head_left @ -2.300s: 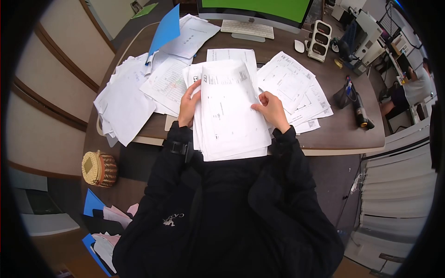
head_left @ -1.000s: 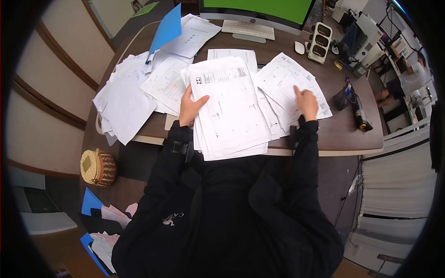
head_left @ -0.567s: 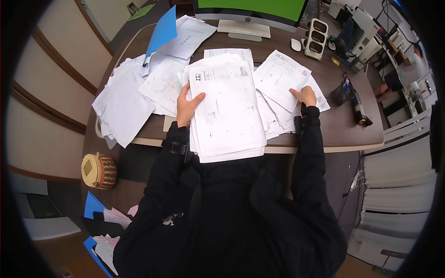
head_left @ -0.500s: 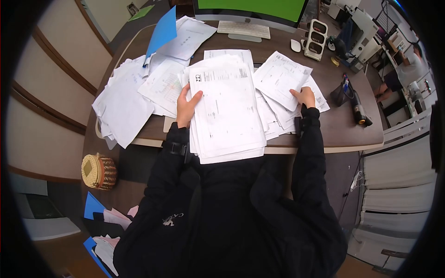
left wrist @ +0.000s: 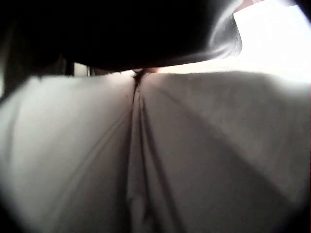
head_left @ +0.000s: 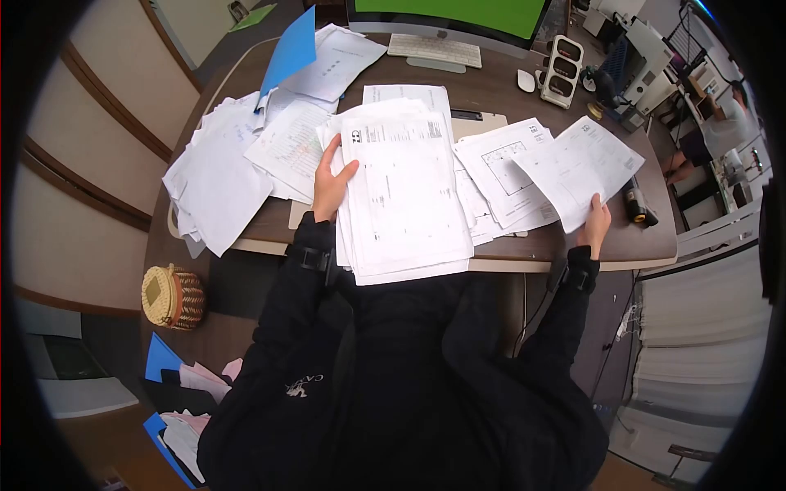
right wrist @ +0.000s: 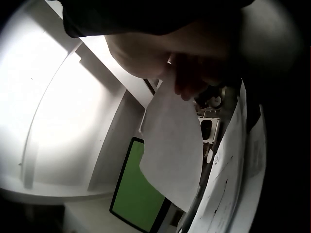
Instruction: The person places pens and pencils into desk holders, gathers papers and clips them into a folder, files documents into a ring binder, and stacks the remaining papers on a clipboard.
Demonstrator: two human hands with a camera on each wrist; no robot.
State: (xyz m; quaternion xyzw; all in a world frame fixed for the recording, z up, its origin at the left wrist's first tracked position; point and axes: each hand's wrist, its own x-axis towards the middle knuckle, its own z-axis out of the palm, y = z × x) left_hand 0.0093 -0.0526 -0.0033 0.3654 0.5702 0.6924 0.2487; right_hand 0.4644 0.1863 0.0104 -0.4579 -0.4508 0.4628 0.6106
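Observation:
In the head view the left hand [head_left: 331, 188] grips the left edge of a thick stack of printed sheets [head_left: 405, 204], thumb on top; the stack hangs over the desk's front edge. The right hand [head_left: 595, 226] pinches the lower edge of a loose printed sheet [head_left: 588, 168], lifted and bent above the right part of the desk. Beside it lies a fanned pile of sheets [head_left: 499, 176], the top one showing a drawn outline. In the right wrist view the fingers [right wrist: 187, 87] hold the sheet [right wrist: 172, 141], which hangs down. The left wrist view shows pale surfaces and a dark sleeve, no fingers clearly.
Spread papers [head_left: 217, 176] and a raised blue folder [head_left: 289, 57] cover the left side. A keyboard [head_left: 434, 51], monitor, mouse [head_left: 526, 80] and white holder [head_left: 562, 72] stand behind. A black cylindrical object [head_left: 638, 204] lies far right. A woven basket [head_left: 173, 297] sits lower left.
The right hand has moved right from the pile, carrying the top sheet with it and uncovering the sheet with a drawn outline. The left hand has stayed on the stack.

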